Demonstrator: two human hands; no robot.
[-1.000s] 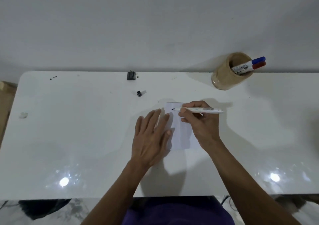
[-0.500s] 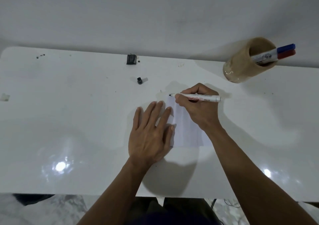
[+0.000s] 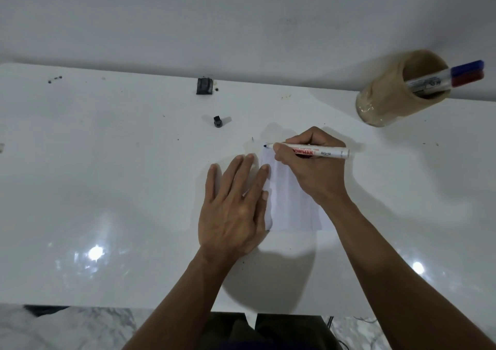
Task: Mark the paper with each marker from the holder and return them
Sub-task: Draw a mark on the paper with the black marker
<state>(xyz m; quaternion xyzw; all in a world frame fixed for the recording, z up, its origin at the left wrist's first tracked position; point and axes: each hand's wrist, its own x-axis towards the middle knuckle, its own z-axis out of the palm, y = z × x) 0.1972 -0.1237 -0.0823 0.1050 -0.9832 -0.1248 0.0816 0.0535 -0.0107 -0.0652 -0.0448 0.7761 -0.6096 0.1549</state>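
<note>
Left hand (image 3: 236,204) lies flat w/ fingers spread, gripping nothing, palm partly on the paper (image 3: 292,202) and partly on the white table (image 3: 107,188); prob. there to pin the sheet so it doesn't slide under the tip. Right hand (image 3: 308,167) is clenched in a writing grip on the black marker (image 3: 308,151), barrel lying nearly level and pointing left, uncapped tip at the paper's far left corner, so the stroke is likely being laid near that edge; can't tell if ink shows yet. Black cap (image 3: 218,121) sits loose on the table beyond the left hand, well apart from the paper, prob. parked there to keep both hands free. Holder (image 3: 394,94), tan cup at far right by the wall, leans its mouth toward the camera w/ blue marker (image 3: 453,73) and red marker (image 3: 456,81) sticking out, capped ends up, easy to grab next. Small dark object (image 3: 204,86) near the back edge, unrelated afaict. Judgement: first marker in use, two to go.
</note>
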